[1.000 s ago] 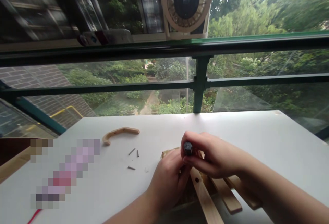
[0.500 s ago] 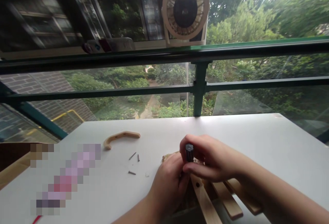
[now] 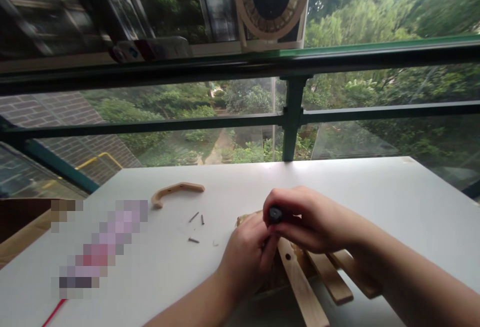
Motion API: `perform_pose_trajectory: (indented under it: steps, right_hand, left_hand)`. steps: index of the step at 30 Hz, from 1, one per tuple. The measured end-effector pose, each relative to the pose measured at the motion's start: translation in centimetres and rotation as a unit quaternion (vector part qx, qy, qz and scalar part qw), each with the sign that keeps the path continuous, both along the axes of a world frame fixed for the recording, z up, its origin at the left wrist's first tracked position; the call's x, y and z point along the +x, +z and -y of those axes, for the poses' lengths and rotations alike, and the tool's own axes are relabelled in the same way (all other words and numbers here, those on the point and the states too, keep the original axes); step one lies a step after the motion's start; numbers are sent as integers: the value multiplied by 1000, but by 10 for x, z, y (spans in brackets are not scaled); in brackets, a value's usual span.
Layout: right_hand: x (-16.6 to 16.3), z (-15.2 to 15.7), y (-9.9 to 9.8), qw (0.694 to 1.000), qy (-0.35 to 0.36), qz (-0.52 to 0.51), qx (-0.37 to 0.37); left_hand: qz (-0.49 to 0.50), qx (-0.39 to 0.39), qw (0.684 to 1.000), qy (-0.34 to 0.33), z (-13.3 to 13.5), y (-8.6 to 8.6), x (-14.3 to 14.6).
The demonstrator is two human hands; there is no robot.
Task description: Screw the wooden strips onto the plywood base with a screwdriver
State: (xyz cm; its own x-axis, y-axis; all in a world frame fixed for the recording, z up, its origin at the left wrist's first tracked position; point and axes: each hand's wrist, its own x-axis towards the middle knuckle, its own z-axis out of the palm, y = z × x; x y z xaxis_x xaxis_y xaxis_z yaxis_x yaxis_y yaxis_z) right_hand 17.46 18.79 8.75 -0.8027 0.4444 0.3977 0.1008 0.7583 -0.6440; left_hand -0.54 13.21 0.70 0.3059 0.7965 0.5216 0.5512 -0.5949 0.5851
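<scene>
- A white desk [image 3: 157, 272] is standing beside a green railing [image 3: 294, 117].
- Fingers of the right hand [image 3: 305, 221] are pinching a black handle [image 3: 275, 214]; keeping it straight while turning should help.
- The left hand [image 3: 244, 249] is resting alongside, fingertips hiding; I cannot tell their grip.
- A wooden strip [image 3: 303, 287] is jutting from beneath; screws [image 3: 194, 240] are lying leftward.

The head-worn camera looks forward and down over the near white table [image 3: 150, 272] toward the railing [image 3: 187, 68]
</scene>
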Motion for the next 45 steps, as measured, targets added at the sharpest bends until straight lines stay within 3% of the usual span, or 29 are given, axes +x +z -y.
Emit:
perform_pose_trajectory:
  steps: [13, 19, 26, 38, 43, 45]
  right_hand:
    - [-3, 6, -2, 997, -55, 52, -7]
    - [3, 9, 8, 998, 20, 49, -34]
    - [4, 5, 2, 996, -18, 92, -4]
    - [0, -3, -6, 998, -45, 36, 8]
    - [-4, -1, -2, 997, -64, 25, 38]
    - [-3, 1, 2, 999, -40, 25, 26]
  left_hand:
    - [-1, 11, 1000, 2, -1, 0, 2]
    - [13, -8, 1000, -20, -1, 1, 2]
    - [-10, 34, 999, -1, -1, -1, 2]
    - [-15, 24, 1000, -10, -1, 0, 3]
    - [-12, 29, 999, -13, -2, -2, 2]
    - [-13, 14, 1000, -8, -2, -2, 1]
